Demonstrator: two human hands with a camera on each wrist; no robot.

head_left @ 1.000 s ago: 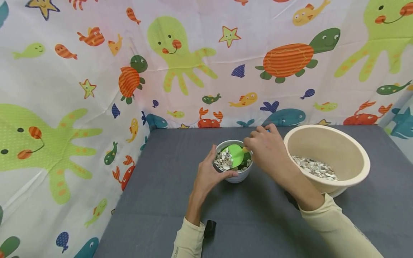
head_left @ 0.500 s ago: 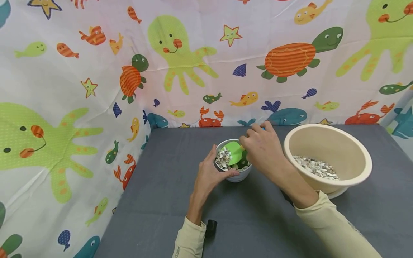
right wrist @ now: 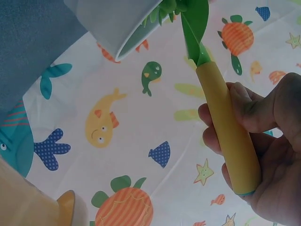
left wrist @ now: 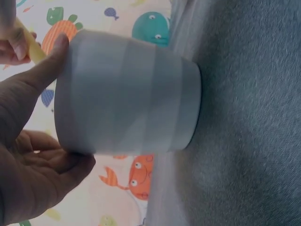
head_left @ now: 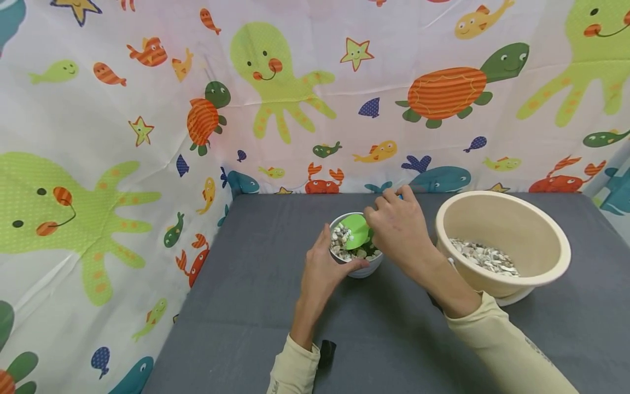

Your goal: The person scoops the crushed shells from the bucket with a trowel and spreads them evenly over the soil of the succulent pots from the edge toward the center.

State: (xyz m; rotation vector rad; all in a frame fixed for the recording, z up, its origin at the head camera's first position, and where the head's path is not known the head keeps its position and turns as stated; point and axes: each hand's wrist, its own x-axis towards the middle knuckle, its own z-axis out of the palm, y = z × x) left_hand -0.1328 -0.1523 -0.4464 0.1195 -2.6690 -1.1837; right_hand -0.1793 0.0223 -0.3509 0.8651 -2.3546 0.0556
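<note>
A small white pot (head_left: 365, 271) stands upright on the grey cloth, holding a green plant (right wrist: 167, 8) and pale shell bits or pebbles (head_left: 340, 239). My left hand (head_left: 322, 268) holds the pot near its rim, thumb on the near side and fingers on the left; the left wrist view shows its ribbed wall (left wrist: 131, 94). My right hand (head_left: 401, 230) grips the yellow handle (right wrist: 229, 132) of a small trowel, whose green blade (head_left: 356, 232) is tilted inside the pot's mouth over the shell bits. The blade hides part of the plant.
To the right stands a large cream tub (head_left: 541, 241) with shell bits (head_left: 484, 257) on its bottom, close to my right forearm. A sea-animal curtain (head_left: 295, 109) hangs behind and to the left. Grey cloth (head_left: 236, 306) covers the surface.
My right hand and the trowel have shifted slightly left, and the blade's angle has changed a little. The left hand keeps its hold on the pot. The whole view has drifted slightly.
</note>
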